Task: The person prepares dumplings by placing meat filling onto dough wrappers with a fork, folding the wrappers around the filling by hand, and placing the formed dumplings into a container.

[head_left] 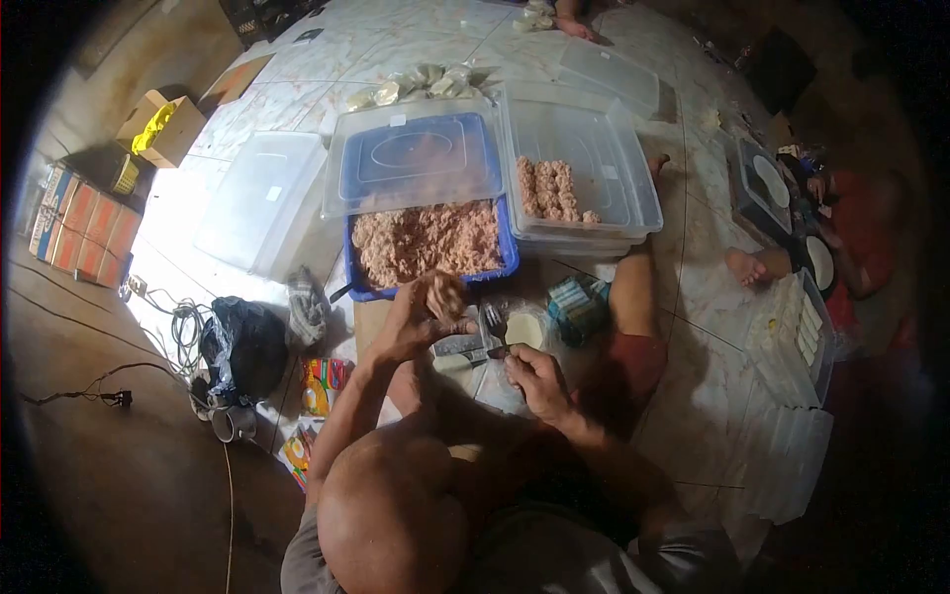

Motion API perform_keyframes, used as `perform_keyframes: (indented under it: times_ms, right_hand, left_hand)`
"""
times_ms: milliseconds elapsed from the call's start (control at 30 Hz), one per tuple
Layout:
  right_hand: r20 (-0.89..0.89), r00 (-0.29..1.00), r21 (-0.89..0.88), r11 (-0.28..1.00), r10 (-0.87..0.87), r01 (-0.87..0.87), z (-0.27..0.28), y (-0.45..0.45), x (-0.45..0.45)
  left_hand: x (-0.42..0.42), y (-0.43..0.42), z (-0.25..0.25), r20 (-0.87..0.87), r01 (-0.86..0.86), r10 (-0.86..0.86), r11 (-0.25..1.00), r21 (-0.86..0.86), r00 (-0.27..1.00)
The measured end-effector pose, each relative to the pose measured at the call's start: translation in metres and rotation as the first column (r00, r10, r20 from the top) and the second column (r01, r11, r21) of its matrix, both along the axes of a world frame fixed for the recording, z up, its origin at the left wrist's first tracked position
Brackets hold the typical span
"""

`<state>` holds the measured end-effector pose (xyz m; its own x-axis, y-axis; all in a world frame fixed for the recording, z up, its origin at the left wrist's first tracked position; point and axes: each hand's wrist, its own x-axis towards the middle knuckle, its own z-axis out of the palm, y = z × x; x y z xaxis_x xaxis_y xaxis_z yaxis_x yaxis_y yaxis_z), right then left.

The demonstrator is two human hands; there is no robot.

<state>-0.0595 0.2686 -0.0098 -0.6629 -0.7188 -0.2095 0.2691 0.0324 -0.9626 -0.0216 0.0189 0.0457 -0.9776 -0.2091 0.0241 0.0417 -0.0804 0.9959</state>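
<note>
My left hand is raised just in front of the blue tub, its fingers curled round a lump of pinkish minced mixture. In my right hand is a fork, its tines pointing up and away from me. The blue tub holds a mass of the same mixture, and a clear lid lies over its far half. Between my hands and the tub, pale round wrappers lie in clear plastic. A white-handled utensil rests below my left hand.
Clear bins at the right hold rows of pinkish lumps. Another clear bin stands left. A black bag, cables and a mug are at lower left. A person in red sits at far right beside a tray.
</note>
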Motion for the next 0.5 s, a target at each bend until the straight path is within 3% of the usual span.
perform_keyframes:
  times_ms: [33, 67, 100, 167, 200, 233, 300, 333, 367, 433, 467, 500]
  right_hand:
    - [-0.002, 1.000, -0.002, 1.000, -0.001, 0.001, 0.001, 0.000, 0.000]
    - [-0.004, 1.000, 0.005, 1.000, -0.007, 0.007, 0.003, 0.000, 0.001]
    - [-0.007, 1.000, 0.012, 1.000, -0.011, 0.012, 0.006, -0.003, 0.001]
    - [-0.060, 0.997, 0.014, 0.999, -0.040, 0.041, 0.000, -0.011, 0.008]
    - [-0.111, 0.991, 0.017, 0.997, -0.072, 0.074, -0.005, -0.017, 0.012]
    - [-0.499, 0.862, -0.042, 0.996, -0.087, 0.076, -0.018, -0.026, 0.008]
    - [-0.800, 0.563, -0.057, 0.960, -0.208, 0.274, -0.045, -0.042, 0.009]
    - [-0.801, 0.562, -0.057, 0.961, -0.205, 0.269, -0.032, -0.045, 0.007]
    - [-0.729, 0.650, -0.044, 0.962, -0.215, 0.269, -0.019, -0.045, 0.004]
    - [-0.572, 0.795, 0.054, 0.958, -0.202, 0.282, 0.003, -0.036, 0.006]
    - [-0.572, 0.799, 0.027, 0.969, -0.187, 0.246, 0.007, -0.028, 0.003]
    - [-0.572, 0.802, -0.001, 0.978, -0.173, 0.210, 0.013, -0.021, 0.001]
  left_hand:
    - [0.001, -0.002, 0.003, 0.084, 0.112, -0.109, 0.993, -0.023, 0.990]
    - [0.003, -0.001, 0.005, 0.101, 0.068, -0.108, 0.938, 0.340, 0.989]
    - [0.003, 0.000, 0.008, 0.097, 0.067, -0.105, 0.939, 0.337, 0.990]
    - [0.003, 0.003, 0.011, -0.042, 0.068, -0.066, 0.996, 0.051, 0.997]
    - [0.000, 0.006, 0.005, -0.036, 0.087, -0.086, 0.996, 0.025, 0.996]
    - [-0.004, 0.013, -0.001, -0.039, 0.089, -0.088, 0.996, 0.028, 0.995]
    - [-0.007, 0.028, -0.019, -0.023, -0.054, 0.052, 0.996, -0.076, 0.998]
    - [-0.013, 0.023, -0.029, -0.009, -0.100, 0.100, 0.993, -0.054, 0.995]
    - [-0.010, 0.015, -0.037, -0.013, -0.108, 0.107, 0.993, -0.057, 0.994]
    - [-0.001, 0.010, 0.005, -0.062, -0.158, 0.146, 0.942, -0.297, 0.987]
    - [0.005, 0.001, 0.004, -0.086, -0.104, 0.094, 0.986, -0.129, 0.992]
    - [0.011, -0.009, 0.007, 0.022, 0.004, -0.004, 1.000, 0.001, 1.000]
